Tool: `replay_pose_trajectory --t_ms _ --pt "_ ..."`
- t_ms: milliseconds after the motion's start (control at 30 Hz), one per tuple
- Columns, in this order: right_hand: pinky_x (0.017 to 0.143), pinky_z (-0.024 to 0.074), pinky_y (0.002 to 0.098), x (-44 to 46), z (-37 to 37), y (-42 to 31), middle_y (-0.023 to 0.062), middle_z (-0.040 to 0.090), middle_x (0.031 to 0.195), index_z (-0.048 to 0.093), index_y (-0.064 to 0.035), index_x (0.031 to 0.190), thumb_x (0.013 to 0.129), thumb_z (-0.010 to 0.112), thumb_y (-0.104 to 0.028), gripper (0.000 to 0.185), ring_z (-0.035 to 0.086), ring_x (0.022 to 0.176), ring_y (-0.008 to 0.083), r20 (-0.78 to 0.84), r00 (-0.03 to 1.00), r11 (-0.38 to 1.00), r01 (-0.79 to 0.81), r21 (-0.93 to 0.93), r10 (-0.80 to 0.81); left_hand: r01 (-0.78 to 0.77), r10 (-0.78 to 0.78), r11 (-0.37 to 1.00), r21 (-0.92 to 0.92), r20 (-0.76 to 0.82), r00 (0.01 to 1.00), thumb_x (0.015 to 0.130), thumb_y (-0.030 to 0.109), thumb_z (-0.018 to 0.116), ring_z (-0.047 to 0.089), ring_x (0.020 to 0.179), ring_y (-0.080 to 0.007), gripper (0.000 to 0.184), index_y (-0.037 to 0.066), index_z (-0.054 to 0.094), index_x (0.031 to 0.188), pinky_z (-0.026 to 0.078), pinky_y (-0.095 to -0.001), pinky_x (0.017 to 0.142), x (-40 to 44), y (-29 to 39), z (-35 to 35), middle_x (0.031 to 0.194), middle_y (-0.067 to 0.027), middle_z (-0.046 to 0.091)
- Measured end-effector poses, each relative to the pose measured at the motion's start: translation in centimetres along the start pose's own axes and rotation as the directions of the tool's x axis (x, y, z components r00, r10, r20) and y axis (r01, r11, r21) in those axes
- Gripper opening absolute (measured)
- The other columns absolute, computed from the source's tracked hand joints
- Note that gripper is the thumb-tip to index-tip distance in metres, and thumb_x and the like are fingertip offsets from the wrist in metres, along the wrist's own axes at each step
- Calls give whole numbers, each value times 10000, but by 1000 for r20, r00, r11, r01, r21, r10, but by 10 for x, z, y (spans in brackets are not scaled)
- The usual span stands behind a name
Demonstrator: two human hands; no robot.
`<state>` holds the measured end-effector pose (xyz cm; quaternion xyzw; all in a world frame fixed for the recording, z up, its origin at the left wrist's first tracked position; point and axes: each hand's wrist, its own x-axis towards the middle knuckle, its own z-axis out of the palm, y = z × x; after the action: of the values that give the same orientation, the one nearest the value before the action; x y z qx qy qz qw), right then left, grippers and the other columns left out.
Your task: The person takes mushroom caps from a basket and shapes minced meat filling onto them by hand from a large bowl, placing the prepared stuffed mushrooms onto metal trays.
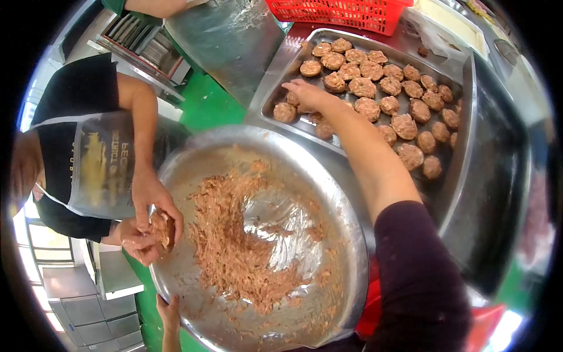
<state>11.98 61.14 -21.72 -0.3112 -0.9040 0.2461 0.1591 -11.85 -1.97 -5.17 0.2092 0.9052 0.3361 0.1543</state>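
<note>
My right hand reaches over the left part of a metal tray. Its fingers curve around a meat-stuffed mushroom, partly hidden beneath the hand. Another stuffed mushroom lies just in front of it, and several more fill rows across the tray. Low in the view, my left hand grips the rim of a large metal bowl; some of its fingers are hidden. Minced meat filling is spread inside the bowl, thickest on its left side.
On the left, a co-worker in a clear apron holds a stuffed mushroom in both hands over the bowl's edge. A red basket stands behind the tray. Another person's forearm shows at the top left.
</note>
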Motion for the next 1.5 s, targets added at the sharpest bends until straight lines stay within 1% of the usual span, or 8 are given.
replay_pose_trajectory --t_ms 133,300,467,700,733,933,1133,1500 --pt "1026 334 376 -15 -18 4 175 321 1392 358 -165 1348 750 546 -36 640 314 1288 320 -56 997 997 -47 -62 44 54 -54 998 17 10 998 744 29 587 547 877 -200 383 -40 459 1098 440 -318 803 -5 22 6 987 -123 566" --pt "979 382 340 -68 -111 -75 154 523 1203 520 -71 1196 689 526 38 520 488 1136 303 -211 975 997 -78 -25 71 -33 34 999 -22 55 998 752 62 604 538 933 -219 440 -36 442 1149 443 -337 830 9 -12 -10 1056 -147 553" --pt "834 459 271 -149 -161 -160 47 587 1076 542 -51 1148 855 532 -70 293 564 977 140 -342 918 948 269 169 -199 -1 2 998 -70 15 1000 829 146 602 546 922 -230 434 -64 429 1166 459 -334 792 7 -3 -7 1054 -156 557" --pt "793 471 265 -312 -177 -342 43 613 991 579 -32 1090 850 504 -26 252 573 922 124 -212 975 990 -34 139 63 38 49 867 -497 161 986 840 183 608 433 1075 -233 608 -52 283 1296 368 -376 932 11 -22 -27 1189 -165 444" --pt "794 469 265 -337 -177 -367 39 616 986 581 -32 1086 847 507 -27 250 576 924 129 -227 963 965 -89 247 147 -148 173 938 -315 55 983 843 181 606 390 1125 -242 623 -44 260 1310 347 -381 953 8 -24 -32 1241 -171 388" --pt "759 493 290 -506 -178 -440 90 655 907 616 -48 1026 814 558 -77 221 630 833 169 -511 744 898 -412 156 430 -798 782 594 -99 -162 602 865 103 553 345 1212 -244 548 0 270 1323 344 -376 937 15 -11 -38 1345 -147 313" --pt "764 493 325 -662 -122 -430 127 654 864 637 -42 963 785 581 -156 218 633 841 225 -470 426 559 -808 187 773 -821 902 413 -394 52 429 858 42 514 414 1162 -239 430 -8 380 1264 376 -341 887 -19 37 -12 1306 -133 398" --pt "757 490 407 -796 -50 -415 121 660 850 657 -122 957 785 570 -212 212 627 836 284 -495 88 214 -955 204 864 -792 956 291 -537 185 226 842 -13 484 452 1125 -239 355 6 464 1195 402 -315 875 -86 61 34 1212 -130 475"
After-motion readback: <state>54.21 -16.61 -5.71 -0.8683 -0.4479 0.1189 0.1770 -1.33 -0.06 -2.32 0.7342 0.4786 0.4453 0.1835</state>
